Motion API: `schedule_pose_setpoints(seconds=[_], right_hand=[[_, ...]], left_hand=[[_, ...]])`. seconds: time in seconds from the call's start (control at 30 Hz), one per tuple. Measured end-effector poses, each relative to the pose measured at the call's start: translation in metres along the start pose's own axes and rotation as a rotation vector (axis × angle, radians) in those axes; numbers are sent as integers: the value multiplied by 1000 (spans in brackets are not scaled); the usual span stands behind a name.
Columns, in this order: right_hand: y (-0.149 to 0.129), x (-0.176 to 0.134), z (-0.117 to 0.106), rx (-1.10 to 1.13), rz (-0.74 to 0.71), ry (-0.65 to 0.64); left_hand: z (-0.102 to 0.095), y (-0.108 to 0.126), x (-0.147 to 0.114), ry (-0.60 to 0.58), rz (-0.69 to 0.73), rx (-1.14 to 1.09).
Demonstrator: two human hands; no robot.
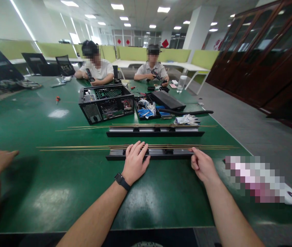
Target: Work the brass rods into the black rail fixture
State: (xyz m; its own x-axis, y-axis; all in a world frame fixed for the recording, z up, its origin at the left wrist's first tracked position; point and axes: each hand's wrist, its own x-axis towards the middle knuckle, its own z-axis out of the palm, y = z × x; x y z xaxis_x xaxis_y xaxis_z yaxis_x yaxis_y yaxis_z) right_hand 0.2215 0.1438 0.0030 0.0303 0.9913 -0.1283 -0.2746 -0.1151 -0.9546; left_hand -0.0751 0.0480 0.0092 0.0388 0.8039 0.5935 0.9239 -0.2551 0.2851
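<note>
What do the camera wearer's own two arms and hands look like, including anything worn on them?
The left hand is ungloved, with a black wristwatch with a squarish face and dark strap at its wrist. The right hand is ungloved too, with no watch visible. No sleeves show.

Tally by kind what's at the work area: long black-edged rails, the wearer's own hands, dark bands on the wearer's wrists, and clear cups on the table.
Rails: 2, near rail and far rail
Wearer's hands: 2, left hand and right hand
Dark wristband: 1
Clear cup: 1
Total: 6
</note>
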Motion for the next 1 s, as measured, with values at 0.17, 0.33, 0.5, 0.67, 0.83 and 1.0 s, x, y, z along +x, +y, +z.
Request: schedule_pose_setpoints(seconds=[0.17, 0.33, 0.5, 0.67, 0.83, 1.0], right_hand=[[1, 2, -2, 14, -1, 24], [-2, 3, -4, 28, -1, 56], [-4, 2, -3, 30, 6, 58], [-2, 4, -3, 29, -11, 57], [0, 6, -5, 30, -19, 57], [1, 6, -5, 34, -18, 51]], left_hand=[[0, 0, 0, -4, -4, 0], [1, -1, 0, -3, -5, 0], [1, -1, -1, -2, -4, 5], [2, -1, -1, 4, 1, 13], [3, -2, -2, 11, 10, 20], [2, -2, -1, 6, 8, 21]])
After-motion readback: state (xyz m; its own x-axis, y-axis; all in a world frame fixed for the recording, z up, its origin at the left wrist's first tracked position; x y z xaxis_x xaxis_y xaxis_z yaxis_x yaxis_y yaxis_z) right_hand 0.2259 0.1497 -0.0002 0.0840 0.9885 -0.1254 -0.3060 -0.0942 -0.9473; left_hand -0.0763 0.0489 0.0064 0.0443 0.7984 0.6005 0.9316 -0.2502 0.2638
